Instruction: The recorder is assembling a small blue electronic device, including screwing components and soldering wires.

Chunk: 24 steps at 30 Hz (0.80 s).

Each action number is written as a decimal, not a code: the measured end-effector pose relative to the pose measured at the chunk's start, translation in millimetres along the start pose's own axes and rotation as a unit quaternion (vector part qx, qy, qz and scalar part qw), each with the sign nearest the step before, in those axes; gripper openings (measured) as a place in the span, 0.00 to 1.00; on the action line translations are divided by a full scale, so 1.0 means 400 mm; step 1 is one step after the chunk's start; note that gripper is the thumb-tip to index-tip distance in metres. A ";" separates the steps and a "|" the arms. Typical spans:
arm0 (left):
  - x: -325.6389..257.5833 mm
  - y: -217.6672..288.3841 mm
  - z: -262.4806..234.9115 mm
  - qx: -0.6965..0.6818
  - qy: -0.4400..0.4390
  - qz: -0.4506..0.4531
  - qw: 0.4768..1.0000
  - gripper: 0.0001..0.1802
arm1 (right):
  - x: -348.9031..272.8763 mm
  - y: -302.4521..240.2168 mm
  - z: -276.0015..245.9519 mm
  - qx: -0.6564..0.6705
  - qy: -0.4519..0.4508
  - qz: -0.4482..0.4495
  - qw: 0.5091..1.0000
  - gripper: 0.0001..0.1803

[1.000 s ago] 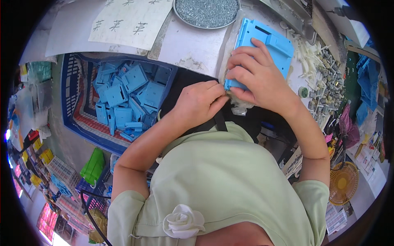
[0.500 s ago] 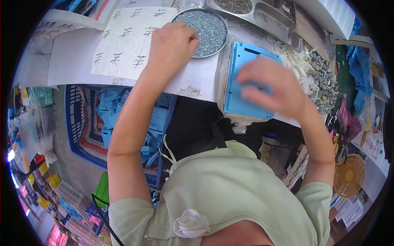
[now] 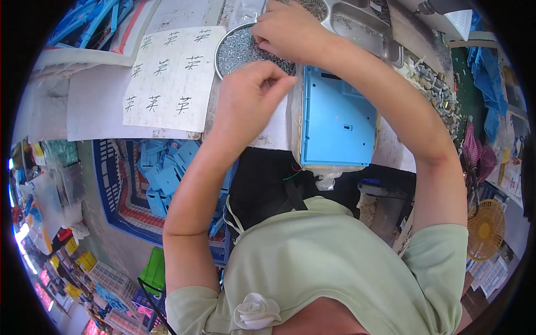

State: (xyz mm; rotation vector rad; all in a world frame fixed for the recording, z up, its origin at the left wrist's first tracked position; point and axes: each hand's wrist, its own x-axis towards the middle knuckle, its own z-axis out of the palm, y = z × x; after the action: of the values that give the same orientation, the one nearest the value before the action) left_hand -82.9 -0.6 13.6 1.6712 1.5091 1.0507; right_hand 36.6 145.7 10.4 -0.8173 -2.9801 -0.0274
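Note:
A light blue plastic panel point(image 3: 339, 120) with small holes and a slot lies on a padded support at the bench's near edge. Left of it and farther away is a round metal dish point(image 3: 217, 56) full of small silvery metal pieces point(image 3: 240, 49), too fine to tell their exact kind. My left hand point(image 3: 248, 95) hovers at the dish's near rim, thumb and finger pinched; whatever they hold is too small to make out. Reaching across above the panel, my right hand point(image 3: 293, 33) is over the dish's far right side, fingers curled down and their tips partly hidden.
A steel compartment tray point(image 3: 365, 30) with small parts stands behind. White and metallic parts point(image 3: 432, 89) are heaped at right. A paper sheet with handwriting point(image 3: 167, 78) lies at left. Below it, a blue basket point(image 3: 111, 184) holds blue plastic pieces. A yellow fan point(image 3: 486, 229) stands right.
My right hand has left the blue panel and moved left and away, over the dish. My left hand has come nearer to me, from inside the dish to its near rim. The whole view has shifted slightly.

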 end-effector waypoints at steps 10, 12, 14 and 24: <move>0.049 0.028 0.084 0.174 -0.044 0.120 0.976 0.14 | -0.234 0.130 -0.139 0.344 0.099 0.082 0.930 0.09; 0.060 0.044 0.070 0.200 -0.080 0.105 0.971 0.13 | -0.349 0.161 -0.145 0.440 0.040 0.204 0.874 0.08; 0.075 0.053 0.057 0.174 -0.116 0.072 0.975 0.14 | -0.441 0.165 -0.089 0.487 0.083 0.237 0.837 0.08; 0.079 0.053 0.046 0.084 -0.161 0.002 0.983 0.15 | -0.489 0.142 -0.060 0.466 0.069 0.268 0.841 0.06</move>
State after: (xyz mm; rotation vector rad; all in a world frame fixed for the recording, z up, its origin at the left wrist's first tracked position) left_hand -56.0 28.6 27.6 1.8579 1.4105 0.6292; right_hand 234.6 94.3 24.0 -1.2987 -2.0599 1.1938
